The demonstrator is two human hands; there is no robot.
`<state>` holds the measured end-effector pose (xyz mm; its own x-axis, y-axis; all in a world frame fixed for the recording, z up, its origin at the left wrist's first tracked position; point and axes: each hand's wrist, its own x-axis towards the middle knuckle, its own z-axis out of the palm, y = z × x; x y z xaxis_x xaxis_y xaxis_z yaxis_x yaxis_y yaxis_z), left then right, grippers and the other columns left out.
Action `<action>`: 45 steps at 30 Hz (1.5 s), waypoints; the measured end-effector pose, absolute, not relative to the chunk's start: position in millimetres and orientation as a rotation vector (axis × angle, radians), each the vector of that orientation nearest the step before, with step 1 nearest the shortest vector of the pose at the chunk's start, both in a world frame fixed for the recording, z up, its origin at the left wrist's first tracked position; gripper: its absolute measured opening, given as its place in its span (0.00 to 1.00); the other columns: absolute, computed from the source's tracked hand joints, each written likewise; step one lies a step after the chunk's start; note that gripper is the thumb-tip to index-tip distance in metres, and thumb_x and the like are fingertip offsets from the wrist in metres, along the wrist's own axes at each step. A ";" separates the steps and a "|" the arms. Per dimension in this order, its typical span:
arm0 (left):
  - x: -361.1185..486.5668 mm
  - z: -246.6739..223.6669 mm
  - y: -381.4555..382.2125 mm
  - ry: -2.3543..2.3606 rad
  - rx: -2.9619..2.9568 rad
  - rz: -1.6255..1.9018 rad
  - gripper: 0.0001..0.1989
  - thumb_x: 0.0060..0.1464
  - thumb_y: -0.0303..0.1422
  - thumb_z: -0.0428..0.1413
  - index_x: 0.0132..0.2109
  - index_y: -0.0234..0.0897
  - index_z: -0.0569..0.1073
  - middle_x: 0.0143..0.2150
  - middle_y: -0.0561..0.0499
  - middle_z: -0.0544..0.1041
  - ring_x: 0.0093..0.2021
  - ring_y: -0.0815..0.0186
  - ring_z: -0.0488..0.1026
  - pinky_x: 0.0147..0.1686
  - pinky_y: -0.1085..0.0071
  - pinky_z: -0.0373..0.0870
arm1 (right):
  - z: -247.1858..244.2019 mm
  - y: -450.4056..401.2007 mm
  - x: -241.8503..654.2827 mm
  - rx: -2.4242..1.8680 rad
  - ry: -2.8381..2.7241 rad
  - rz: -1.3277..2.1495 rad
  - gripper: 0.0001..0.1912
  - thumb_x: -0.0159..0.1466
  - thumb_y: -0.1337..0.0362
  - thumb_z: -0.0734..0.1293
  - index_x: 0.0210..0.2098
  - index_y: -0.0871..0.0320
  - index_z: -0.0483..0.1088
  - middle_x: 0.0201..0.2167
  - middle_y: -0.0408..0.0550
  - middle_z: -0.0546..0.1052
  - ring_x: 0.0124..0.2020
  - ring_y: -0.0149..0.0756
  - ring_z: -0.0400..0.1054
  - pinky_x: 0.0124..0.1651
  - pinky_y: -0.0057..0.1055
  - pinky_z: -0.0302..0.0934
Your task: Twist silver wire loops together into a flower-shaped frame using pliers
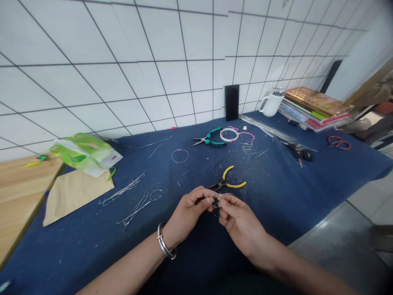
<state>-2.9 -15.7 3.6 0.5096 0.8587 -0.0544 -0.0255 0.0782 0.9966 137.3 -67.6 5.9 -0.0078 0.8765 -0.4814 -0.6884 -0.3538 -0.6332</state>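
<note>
Between my two hands, close to the table's front, I hold a thin piece of wire (218, 195) with a small curved loop below it. My left hand (194, 207) is closed, thumb and fingers pinching the wire's left part. My right hand (238, 215) is closed too and pinches the wire a little to the right. The fingers hide much of the wire. Just beyond my fingertips lie yellow-handled pliers (229, 181), spread apart. To the left rest bent wire pieces (138, 209) with hooked ends and a second bundle of bent wires (124, 189).
Behind lie green-handled pliers (211, 139), a wire ring (180, 155) and a white coil (229, 134). Long straight wires (270, 129), dark cutters (297, 153) and orange scissors (338, 142) are on the right, near a white mug (272, 102) and stacked books (315, 106). A green bag (87, 153) lies left.
</note>
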 end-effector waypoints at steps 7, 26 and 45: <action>-5.3 4.6 -14.3 0.763 1.245 0.714 0.09 0.54 0.30 0.53 0.43 0.35 0.72 0.33 0.50 0.71 0.29 0.70 0.65 0.34 0.70 0.64 | 8.1 -69.1 137.5 -0.958 -0.222 1.704 0.08 0.50 0.68 0.71 0.30 0.59 0.70 0.26 0.40 0.66 0.24 0.22 0.57 0.27 0.23 0.50; -3.4 6.5 -14.3 0.787 1.200 0.694 0.06 0.54 0.29 0.52 0.40 0.35 0.69 0.33 0.52 0.70 0.30 0.70 0.66 0.35 0.71 0.64 | 5.2 -69.6 141.2 -1.155 -0.480 1.644 0.08 0.53 0.61 0.68 0.32 0.58 0.70 0.21 0.40 0.66 0.21 0.24 0.55 0.25 0.27 0.47; -3.3 6.0 -16.6 0.684 1.233 0.661 0.04 0.53 0.30 0.54 0.36 0.33 0.68 0.31 0.51 0.71 0.31 0.68 0.69 0.35 0.69 0.66 | 7.0 -70.4 139.8 -1.090 -0.349 1.595 0.09 0.50 0.63 0.71 0.30 0.59 0.70 0.25 0.41 0.68 0.21 0.23 0.56 0.25 0.26 0.48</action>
